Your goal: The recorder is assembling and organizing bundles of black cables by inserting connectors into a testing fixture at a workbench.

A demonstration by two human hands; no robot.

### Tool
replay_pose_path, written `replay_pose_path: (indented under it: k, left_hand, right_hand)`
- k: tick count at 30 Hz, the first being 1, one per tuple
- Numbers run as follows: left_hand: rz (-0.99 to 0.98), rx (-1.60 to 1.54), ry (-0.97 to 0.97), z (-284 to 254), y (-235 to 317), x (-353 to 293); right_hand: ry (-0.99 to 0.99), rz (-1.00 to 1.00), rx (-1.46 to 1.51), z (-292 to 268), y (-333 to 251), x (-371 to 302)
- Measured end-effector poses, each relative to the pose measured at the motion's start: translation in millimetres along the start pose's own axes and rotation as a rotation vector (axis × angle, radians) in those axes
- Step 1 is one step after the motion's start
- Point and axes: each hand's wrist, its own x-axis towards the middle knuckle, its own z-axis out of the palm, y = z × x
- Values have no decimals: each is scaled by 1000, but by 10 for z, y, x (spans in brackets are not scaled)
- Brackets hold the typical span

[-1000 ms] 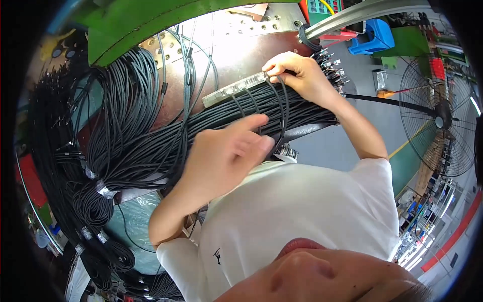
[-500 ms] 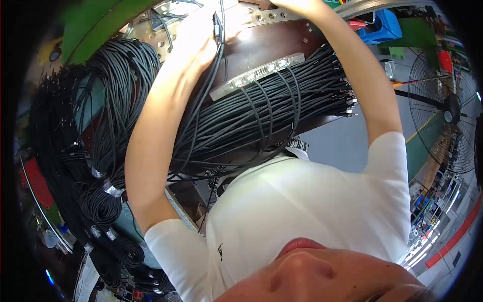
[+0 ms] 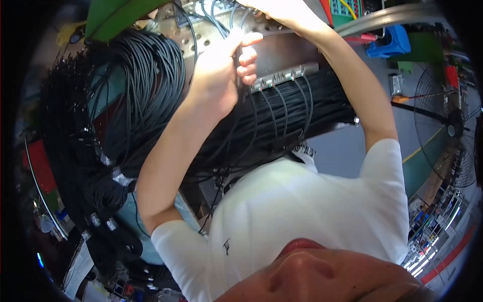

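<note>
My left hand point(image 3: 221, 70) is in front of the metal plate with holes point(image 3: 204, 38), its lower fingers curled around a black cable point(image 3: 241, 98) and its index finger pointing right. Farther right, my right hand point(image 3: 282, 12) reaches the top edge beside the plate. Its fingers are bent and partly cut off by the picture edge, so what they hold is hidden. Thin black cables point(image 3: 214, 20) rise from the plate between the hands. Below, a clear fixture strip point(image 3: 282, 76) lies along a thick bundle of black cables point(image 3: 322, 100), with several single cables looped down across it.
Coiled black cables point(image 3: 151, 65) hang at the left, with more bundles point(image 3: 108, 196) lower down. A green panel point(image 3: 115, 17) stands at upper left. On the right are a blue plastic holder point(image 3: 392, 43), a curved metal rail point(image 3: 392, 17) and a fan point(image 3: 453, 126).
My left hand has moved down and right from the upper plate, and its fingers have curled inward. My right hand has shifted slightly left and down, so more of it shows. The view has shifted slightly.
</note>
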Motion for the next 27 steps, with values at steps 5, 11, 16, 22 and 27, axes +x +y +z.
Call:
replay_pose_path:
  k: [5,11,16,22,27]
  left_hand:
    - [41,65,-20,-227,37,-714]
    - [740,732,1098,-1599,1410,-1756]
    - [466,1401,1138,-1615,1169,-1627]
    - [-220,939,5,-297,-228,-505]
    - [-68,375,-121,166,-418,-373]
  right_hand:
    - [269,-334,-434,79,249,-19]
    - [54,-332,-688,-260,163,-681]
    - [-17,-377,-609,-94,-131,-1074]
    - [-269,-201,-315,-77,-161,-1221]
    - [-116,-324,-540,2,-367,-557]
